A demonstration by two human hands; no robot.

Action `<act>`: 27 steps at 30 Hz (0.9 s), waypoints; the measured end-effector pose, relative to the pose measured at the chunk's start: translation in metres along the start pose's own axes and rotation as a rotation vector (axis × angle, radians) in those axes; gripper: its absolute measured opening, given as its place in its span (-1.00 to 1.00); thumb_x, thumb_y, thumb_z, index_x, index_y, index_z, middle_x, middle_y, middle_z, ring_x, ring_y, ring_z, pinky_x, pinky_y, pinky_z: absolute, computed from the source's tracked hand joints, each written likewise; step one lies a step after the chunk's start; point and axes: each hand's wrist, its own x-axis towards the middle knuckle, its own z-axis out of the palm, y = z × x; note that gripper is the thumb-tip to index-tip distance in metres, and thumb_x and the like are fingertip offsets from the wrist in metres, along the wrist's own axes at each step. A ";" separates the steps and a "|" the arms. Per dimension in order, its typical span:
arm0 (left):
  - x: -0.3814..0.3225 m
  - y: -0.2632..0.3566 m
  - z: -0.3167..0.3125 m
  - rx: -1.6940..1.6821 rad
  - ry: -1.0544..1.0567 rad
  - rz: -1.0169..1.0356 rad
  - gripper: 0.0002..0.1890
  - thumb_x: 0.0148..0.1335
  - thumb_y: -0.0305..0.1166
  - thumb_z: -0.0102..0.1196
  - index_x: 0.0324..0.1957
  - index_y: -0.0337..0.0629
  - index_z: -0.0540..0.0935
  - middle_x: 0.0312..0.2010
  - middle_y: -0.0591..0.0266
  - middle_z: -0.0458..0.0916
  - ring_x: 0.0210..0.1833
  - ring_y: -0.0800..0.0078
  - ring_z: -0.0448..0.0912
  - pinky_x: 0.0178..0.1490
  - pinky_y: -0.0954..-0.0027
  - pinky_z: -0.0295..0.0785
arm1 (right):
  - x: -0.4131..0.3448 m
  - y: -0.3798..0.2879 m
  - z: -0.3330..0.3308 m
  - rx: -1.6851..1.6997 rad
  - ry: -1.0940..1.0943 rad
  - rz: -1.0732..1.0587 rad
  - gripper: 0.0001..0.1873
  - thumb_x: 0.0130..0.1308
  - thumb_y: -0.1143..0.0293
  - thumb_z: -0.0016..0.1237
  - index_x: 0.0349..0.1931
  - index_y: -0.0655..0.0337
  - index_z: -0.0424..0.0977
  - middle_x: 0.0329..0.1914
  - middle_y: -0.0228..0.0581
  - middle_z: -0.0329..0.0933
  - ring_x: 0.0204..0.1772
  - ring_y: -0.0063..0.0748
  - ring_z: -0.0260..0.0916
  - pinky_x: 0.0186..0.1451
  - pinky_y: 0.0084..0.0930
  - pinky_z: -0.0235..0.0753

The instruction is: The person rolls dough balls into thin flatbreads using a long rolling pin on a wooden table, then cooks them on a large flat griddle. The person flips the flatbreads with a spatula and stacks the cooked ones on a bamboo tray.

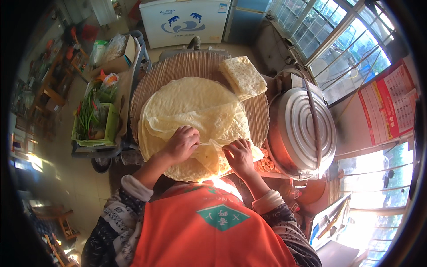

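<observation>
A stack of large, thin round flatbreads (186, 96) lies on a round, ridged board (176, 66) in front of me. The top sheet is partly folded over, its loose edge wrinkled near my hands. Between thumb and fingers my left hand (183, 142) pinches the folded edge at the middle of the stack. To its right, my right hand (239, 153) grips another part of the same thin sheet. A short stretch of the sheet is drawn up between the two hands. A folded, squared pile of flatbread (243, 76) rests at the board's far right.
A large lidded metal pot (302, 130) with an arched handle stands close on the right. At left, a cart (125, 96) carries a green basket (111, 123) of green vegetables and a cardboard box (128, 53). Behind the board are a white chest freezer (186, 25) and barred windows (350, 43).
</observation>
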 end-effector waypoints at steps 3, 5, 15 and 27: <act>-0.033 0.015 -0.027 -0.059 0.025 0.014 -0.91 0.20 -0.44 0.29 -0.25 -0.16 0.68 -0.14 0.15 0.67 0.05 0.15 0.60 0.38 0.04 0.33 | -0.013 -0.005 -0.018 0.279 0.080 0.161 -0.84 0.27 0.60 0.17 -0.16 0.22 0.60 -0.17 -0.17 0.64 0.03 -0.05 0.57 0.17 -0.23 0.53; -0.071 0.024 -0.049 -0.035 -0.048 -0.039 -0.93 0.20 -0.43 0.31 -0.28 -0.14 0.70 -0.18 0.17 0.70 -0.01 0.17 0.63 0.36 0.06 0.36 | -0.031 -0.001 -0.036 0.335 0.051 0.286 -0.89 0.36 0.59 0.14 -0.13 0.30 0.55 -0.15 -0.07 0.67 -0.02 -0.06 0.66 0.07 -0.30 0.61; -0.081 0.016 -0.030 -0.100 -0.005 -0.201 -0.74 0.12 -0.36 0.40 -0.12 -0.11 0.76 -0.12 0.16 0.72 0.08 0.16 0.62 0.30 0.19 0.41 | -0.013 -0.001 -0.040 0.160 -0.061 0.112 -0.70 0.26 0.32 0.29 -0.05 0.22 0.61 0.02 -0.09 0.61 0.10 -0.05 0.57 0.07 -0.21 0.60; 0.018 -0.128 -0.059 -0.141 0.252 -0.296 -0.81 0.42 -0.44 0.09 0.01 -0.19 0.67 -0.21 -0.04 0.73 -0.18 0.22 0.71 -0.04 0.24 0.54 | 0.025 0.054 0.002 0.379 -0.195 0.413 -0.76 0.54 0.27 -0.04 -0.01 0.22 0.58 -0.30 -0.20 0.61 -0.20 -0.17 0.60 0.00 -0.16 0.59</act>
